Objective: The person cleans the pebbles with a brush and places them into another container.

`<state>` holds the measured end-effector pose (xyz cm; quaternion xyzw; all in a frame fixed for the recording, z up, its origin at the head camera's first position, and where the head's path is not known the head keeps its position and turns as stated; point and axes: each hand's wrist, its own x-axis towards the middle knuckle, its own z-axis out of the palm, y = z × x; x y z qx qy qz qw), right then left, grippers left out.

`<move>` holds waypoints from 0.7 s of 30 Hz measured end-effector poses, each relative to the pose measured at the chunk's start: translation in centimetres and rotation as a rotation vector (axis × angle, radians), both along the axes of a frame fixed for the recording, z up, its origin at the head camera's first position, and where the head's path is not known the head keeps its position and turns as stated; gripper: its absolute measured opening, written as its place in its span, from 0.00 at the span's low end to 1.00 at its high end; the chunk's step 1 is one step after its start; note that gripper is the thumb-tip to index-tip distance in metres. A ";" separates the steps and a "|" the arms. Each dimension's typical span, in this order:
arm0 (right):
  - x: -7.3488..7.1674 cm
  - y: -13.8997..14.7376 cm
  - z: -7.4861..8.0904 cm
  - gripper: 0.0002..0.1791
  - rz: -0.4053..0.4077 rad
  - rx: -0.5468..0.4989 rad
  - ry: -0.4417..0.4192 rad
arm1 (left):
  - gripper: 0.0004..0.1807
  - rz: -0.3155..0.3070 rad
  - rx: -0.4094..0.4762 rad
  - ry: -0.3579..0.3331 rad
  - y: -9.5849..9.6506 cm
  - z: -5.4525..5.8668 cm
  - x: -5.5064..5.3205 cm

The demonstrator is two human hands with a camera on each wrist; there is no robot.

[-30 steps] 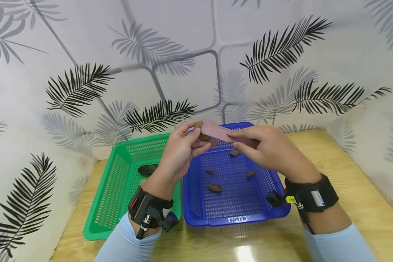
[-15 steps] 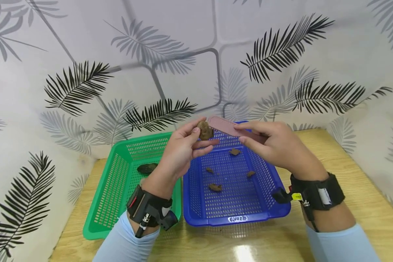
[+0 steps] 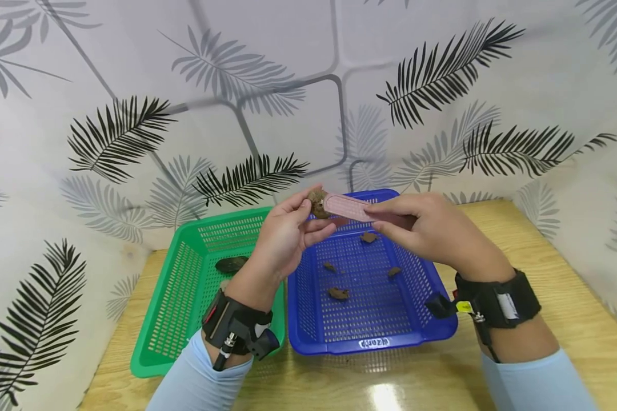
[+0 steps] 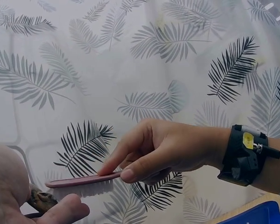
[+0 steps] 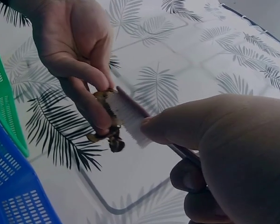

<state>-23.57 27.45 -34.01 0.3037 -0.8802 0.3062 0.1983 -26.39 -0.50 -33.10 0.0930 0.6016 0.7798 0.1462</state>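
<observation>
Between the thumb and fingers of my left hand (image 3: 280, 237) a knobbly brown lump (image 3: 316, 204) is pinched; its kind I cannot tell. My right hand (image 3: 427, 228) grips the end of a pink-backed brush (image 3: 348, 208), thumb and fingers on its handle. White bristles (image 5: 130, 116) lie against the lump in the right wrist view. In the left wrist view the brush (image 4: 79, 182) is level, bristles down, beside the lump (image 4: 42, 199), which is partly hidden by the left hand. Both hands are above the blue basket (image 3: 375, 346).
Several small brown pieces, one a ragged flake (image 3: 338, 293), lie in the blue basket. To its left, a green basket (image 3: 156, 319) holds a dark piece (image 3: 231, 264), with more partly hidden by the left arm. Both stand on a wooden table (image 3: 493, 240) before a leaf-patterned backdrop (image 3: 298, 68).
The brush lifted up and to the right off the lump, then came back down onto it. The left hand turned the lump slightly and stayed nearly in place.
</observation>
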 end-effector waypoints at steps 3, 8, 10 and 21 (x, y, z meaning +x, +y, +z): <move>0.0 0.4 0.1 0.17 -0.013 0.003 0.006 | 0.28 0.006 -0.013 0.003 0.0 -0.1 0.0; -0.3 -0.1 -0.1 0.20 -0.006 -0.048 0.075 | 0.27 -0.011 -0.033 0.023 0.2 -0.2 0.0; -0.4 -0.6 -0.2 0.20 0.022 -0.064 0.086 | 0.27 -0.019 -0.024 0.029 0.3 -0.2 0.1; -0.1 -0.1 -0.3 0.17 0.014 0.043 0.116 | 0.27 0.038 -0.013 0.003 0.4 -0.2 0.0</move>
